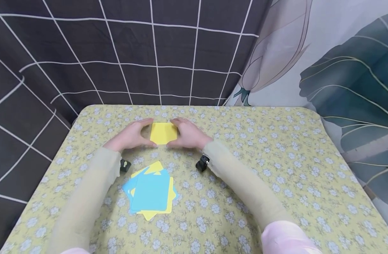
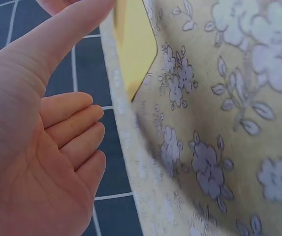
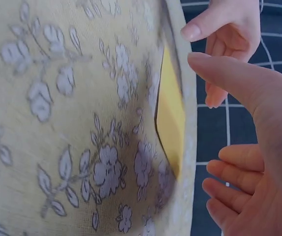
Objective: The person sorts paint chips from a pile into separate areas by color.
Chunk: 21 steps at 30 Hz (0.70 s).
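Observation:
A yellow square card [image 1: 163,133] lies flat on the flowered tablecloth, toward the back of the table. On its left side is my left hand [image 1: 132,135], fingers loosely bent and thumb near the card's front corner. My right hand [image 1: 189,134] mirrors it on the right side. The right wrist view shows the card [image 3: 170,118] on the cloth with the right hand's fingers [image 3: 234,184] apart from it. In the left wrist view the left thumb overlaps the card [image 2: 135,49], while the other fingers [image 2: 79,137] curve loosely around nothing.
Nearer the front, left of centre, a loose pile of blue cards [image 1: 150,194] and yellow cards [image 1: 169,197] lies at mixed angles. Dark gridded cloth [image 1: 124,46] hangs behind the table, and a leaf-patterned curtain [image 1: 349,88] is at the right. Both wrists wear black devices.

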Motion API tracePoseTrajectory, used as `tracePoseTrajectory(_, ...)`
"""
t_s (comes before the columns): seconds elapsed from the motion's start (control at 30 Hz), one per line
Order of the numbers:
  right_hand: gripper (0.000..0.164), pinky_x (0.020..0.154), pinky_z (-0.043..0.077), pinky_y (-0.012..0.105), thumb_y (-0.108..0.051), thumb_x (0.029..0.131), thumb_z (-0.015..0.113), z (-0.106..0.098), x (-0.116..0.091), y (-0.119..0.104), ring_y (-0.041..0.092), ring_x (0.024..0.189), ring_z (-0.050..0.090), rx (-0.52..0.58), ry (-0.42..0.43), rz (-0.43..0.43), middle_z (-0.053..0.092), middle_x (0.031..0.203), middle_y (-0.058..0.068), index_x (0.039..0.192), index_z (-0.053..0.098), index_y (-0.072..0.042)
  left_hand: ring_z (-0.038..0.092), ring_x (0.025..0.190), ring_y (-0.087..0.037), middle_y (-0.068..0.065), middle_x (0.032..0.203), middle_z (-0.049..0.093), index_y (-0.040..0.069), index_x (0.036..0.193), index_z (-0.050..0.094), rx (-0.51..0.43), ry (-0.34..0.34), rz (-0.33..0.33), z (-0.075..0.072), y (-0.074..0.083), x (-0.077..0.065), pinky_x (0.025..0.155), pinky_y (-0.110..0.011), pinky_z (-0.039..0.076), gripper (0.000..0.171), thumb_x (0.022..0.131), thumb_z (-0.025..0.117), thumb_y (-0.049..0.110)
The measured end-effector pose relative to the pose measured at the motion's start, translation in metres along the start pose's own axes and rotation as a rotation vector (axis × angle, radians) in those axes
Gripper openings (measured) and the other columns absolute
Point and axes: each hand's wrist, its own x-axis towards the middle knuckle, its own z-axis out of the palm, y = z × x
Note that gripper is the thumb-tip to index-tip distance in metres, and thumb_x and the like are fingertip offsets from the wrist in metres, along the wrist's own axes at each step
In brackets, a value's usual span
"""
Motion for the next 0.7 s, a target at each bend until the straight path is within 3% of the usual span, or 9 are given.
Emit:
tracePoseTrajectory(0.3, 0.106, 0.116, 0.034, 0.037, -0.056, 0.078, 0.083, 0.002, -0.024, -0.011, 0.029, 0.138, 0.043, -0.005, 0.002, -0.008, 0.044, 0.154, 0.016, 0.156, 0.037, 0.001, 0.028, 0.147, -0.041, -0.021, 0.160, 0.033, 0.001, 0.157, 0.035, -0.006, 0.102, 0.008, 0.000, 0.011, -0.034, 0.117, -0.060, 0.027, 0.100, 0.079, 0.090, 0.032)
tracePoseTrajectory(0.7, 0.110, 0.119, 0.028, 0.036, -0.061, 0.077, 0.083, 0.007, -0.062, -0.035, 0.029, 0.144, 0.037, -0.034, -0.006, -0.051, 0.039, 0.157, 0.016, 0.155, 0.037, 0.001, 0.033, 0.144, -0.041, -0.020, 0.159, 0.036, 0.001, 0.155, 0.038, 0.007, 0.097, 0.043, 0.021, 0.026, -0.083, 0.116, -0.059, 0.030, 0.104, 0.074, 0.093, 0.033)
